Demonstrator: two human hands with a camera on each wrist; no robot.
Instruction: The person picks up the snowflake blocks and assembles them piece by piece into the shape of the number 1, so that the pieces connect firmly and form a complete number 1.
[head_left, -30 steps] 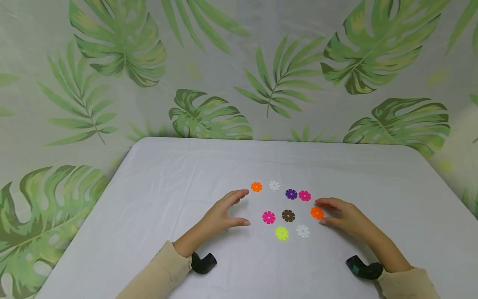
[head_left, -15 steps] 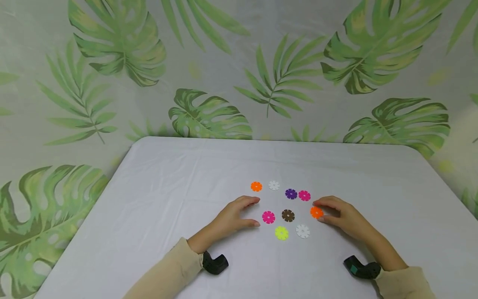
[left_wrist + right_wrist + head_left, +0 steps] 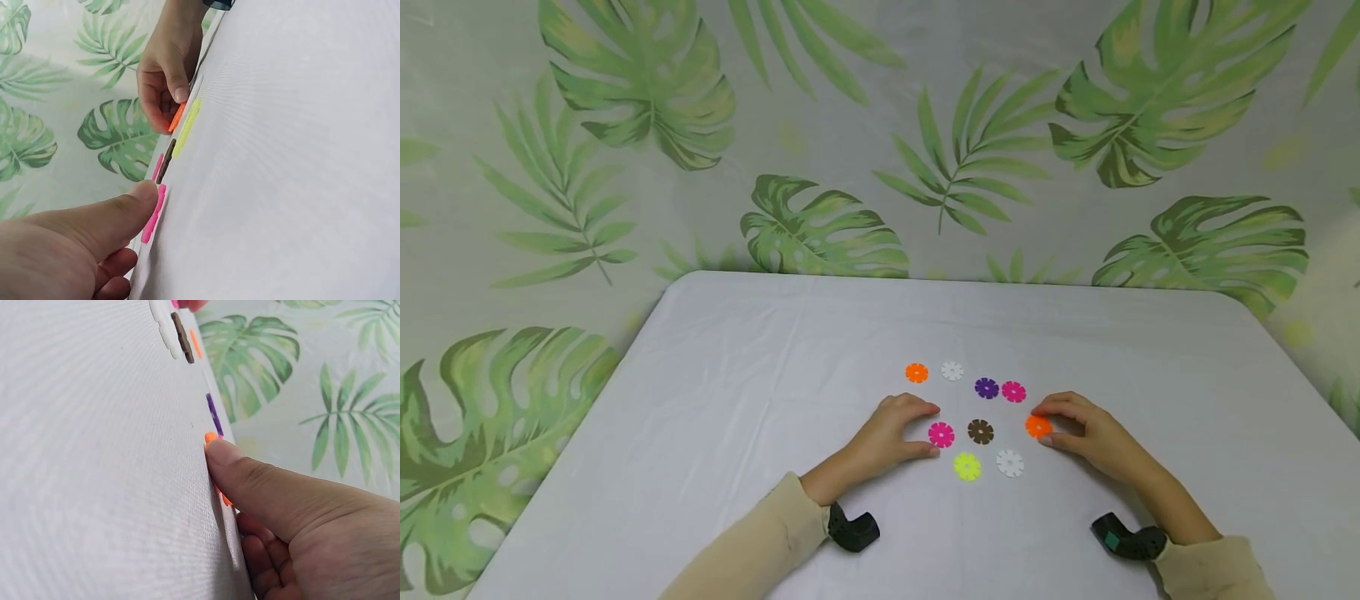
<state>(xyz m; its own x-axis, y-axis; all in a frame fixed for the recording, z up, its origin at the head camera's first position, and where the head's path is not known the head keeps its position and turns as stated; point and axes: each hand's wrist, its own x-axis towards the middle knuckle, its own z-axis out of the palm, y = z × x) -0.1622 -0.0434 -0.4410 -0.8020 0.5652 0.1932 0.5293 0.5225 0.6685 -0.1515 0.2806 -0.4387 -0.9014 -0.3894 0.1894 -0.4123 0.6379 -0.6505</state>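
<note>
- One pink disc (image 3: 942, 434) now lies partly between parted fingertips of the left hand (image 3: 883, 437), ungripped.
- Right hand (image 3: 1097, 433) pinches an orange disc (image 3: 1038, 427); both have reached discs.

Downward view, wrist close-ups (brown disc (image 3: 975, 432) shared)

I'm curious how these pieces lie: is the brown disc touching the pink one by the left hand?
Apart. The head view shows a strip of white cloth between the brown disc and that pink disc.
</note>
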